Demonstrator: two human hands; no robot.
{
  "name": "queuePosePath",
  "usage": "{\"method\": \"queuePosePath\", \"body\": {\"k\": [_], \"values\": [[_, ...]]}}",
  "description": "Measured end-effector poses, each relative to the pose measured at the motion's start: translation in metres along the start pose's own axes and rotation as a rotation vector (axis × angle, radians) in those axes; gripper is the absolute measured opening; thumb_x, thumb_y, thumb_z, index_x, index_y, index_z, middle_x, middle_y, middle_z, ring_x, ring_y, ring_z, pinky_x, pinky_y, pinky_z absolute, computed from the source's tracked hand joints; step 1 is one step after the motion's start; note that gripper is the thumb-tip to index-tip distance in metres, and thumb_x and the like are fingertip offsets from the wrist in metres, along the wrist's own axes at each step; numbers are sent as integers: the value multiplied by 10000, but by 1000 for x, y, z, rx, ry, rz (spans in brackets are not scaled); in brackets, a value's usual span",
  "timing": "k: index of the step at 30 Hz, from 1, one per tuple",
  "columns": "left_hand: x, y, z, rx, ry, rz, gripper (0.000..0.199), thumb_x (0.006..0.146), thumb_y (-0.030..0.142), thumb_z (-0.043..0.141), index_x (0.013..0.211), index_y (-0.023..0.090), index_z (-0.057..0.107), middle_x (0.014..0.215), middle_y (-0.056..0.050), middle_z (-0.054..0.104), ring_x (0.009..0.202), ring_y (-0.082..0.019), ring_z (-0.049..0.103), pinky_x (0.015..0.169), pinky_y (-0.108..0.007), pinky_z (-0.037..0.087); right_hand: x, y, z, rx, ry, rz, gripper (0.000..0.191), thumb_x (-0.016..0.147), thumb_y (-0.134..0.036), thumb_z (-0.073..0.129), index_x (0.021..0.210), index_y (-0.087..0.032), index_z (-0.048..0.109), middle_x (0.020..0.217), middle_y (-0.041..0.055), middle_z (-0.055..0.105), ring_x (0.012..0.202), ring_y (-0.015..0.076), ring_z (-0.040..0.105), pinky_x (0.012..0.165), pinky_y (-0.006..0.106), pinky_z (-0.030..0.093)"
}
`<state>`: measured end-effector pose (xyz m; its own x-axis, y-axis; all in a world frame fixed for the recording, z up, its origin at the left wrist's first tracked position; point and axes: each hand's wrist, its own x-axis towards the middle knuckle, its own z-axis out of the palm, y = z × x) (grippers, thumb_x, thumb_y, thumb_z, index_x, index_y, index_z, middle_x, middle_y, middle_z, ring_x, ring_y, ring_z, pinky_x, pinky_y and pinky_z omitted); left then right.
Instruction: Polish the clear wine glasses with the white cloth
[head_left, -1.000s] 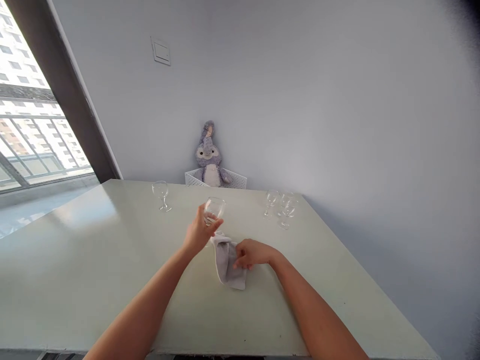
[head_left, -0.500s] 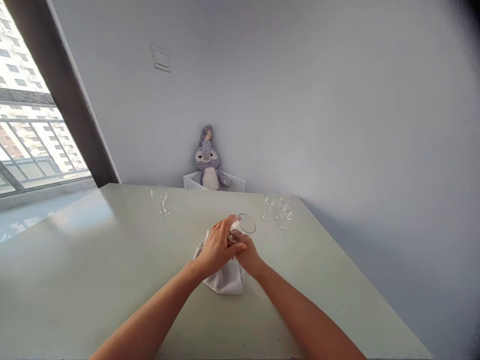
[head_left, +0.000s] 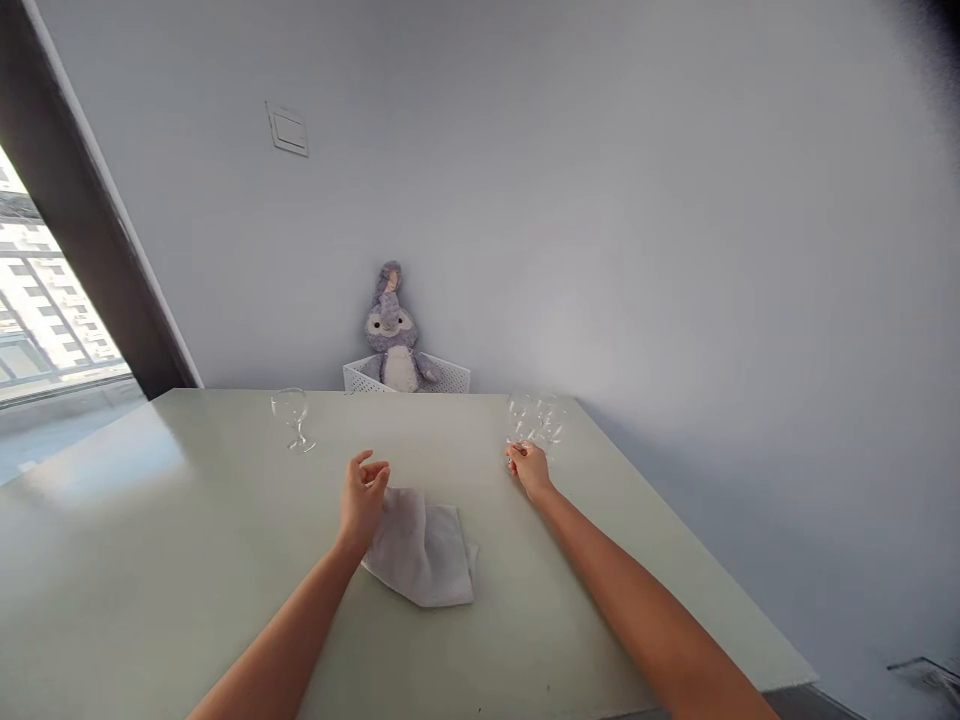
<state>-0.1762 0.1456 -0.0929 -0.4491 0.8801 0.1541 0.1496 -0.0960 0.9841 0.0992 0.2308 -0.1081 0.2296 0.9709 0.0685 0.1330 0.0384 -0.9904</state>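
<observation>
My right hand [head_left: 530,468] is at the right side of the table, its fingers closed round the low part of a clear stemmed glass [head_left: 519,412]. Beside that glass is more clear glassware [head_left: 553,420], overlapping so that I cannot separate each piece. My left hand [head_left: 363,500] holds nothing; its fingers are loosely bent and apart, just over the left edge of a light grey cloth [head_left: 427,550]. The cloth lies folded and rumpled on the table. Farther left, one stemmed glass [head_left: 292,412] stands upright on its own.
A pale green table [head_left: 187,570] spreads beneath both arms, with its right edge running toward me. Behind its far edge a plush toy [head_left: 397,345] sits in a white perforated basket [head_left: 456,378] against the wall. A window is at the left.
My hands have separated. The right carried the glass from above the cloth to the glassware at the right; the left let go and moved left and down. The view turned slightly right.
</observation>
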Motion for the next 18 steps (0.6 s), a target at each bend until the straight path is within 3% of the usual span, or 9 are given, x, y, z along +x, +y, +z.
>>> {"method": "queuePosePath", "body": {"k": [8,13,18], "values": [[8,-23,-2,-130,-26,-54,448,656,317,597,1070,201,469,845,-29,621,664,-115,567,594,-239,425,13,8,-5,-22,20,-1,173,612,-297,535,715,-159,512,622,-5,550,428,77,453,389,203,360],[8,-26,-2,-165,1,-89,423,644,278,590,1045,202,478,785,-10,619,613,-100,552,597,-243,431,19,8,-10,-51,40,4,189,593,-307,564,708,-162,525,587,-15,544,422,87,461,399,213,375],[9,-23,-2,-322,92,-160,381,637,219,590,1004,205,492,743,3,599,646,-101,561,650,-259,450,-6,14,-21,-93,155,-12,315,619,-294,540,904,-161,520,816,46,584,567,125,541,524,258,445]]}}
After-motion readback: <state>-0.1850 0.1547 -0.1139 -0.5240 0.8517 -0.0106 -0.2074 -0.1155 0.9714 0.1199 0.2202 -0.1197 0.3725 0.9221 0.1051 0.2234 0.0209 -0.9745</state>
